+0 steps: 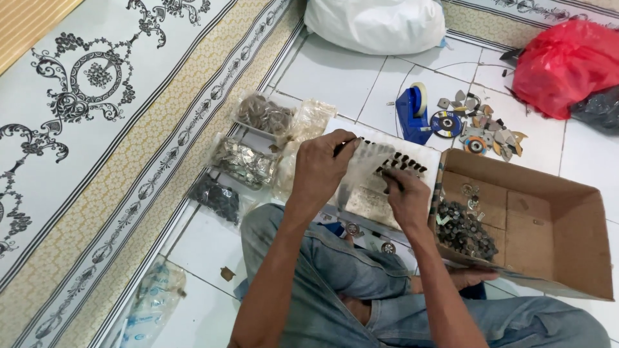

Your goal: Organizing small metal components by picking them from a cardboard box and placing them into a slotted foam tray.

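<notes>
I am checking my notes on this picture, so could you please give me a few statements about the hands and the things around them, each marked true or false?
1. Both hands, left hand and right hand, hold a clear plastic bag with small dark pieces in it. True.
2. The cardboard box lies by the left hand. False: it lies open beside the right hand, with small dark parts in it.
3. A blue tape dispenser stands on the tiled floor. True.
4. The red plastic bag lies on the patterned mat. False: it lies on the tiles, far from the mat.
</notes>
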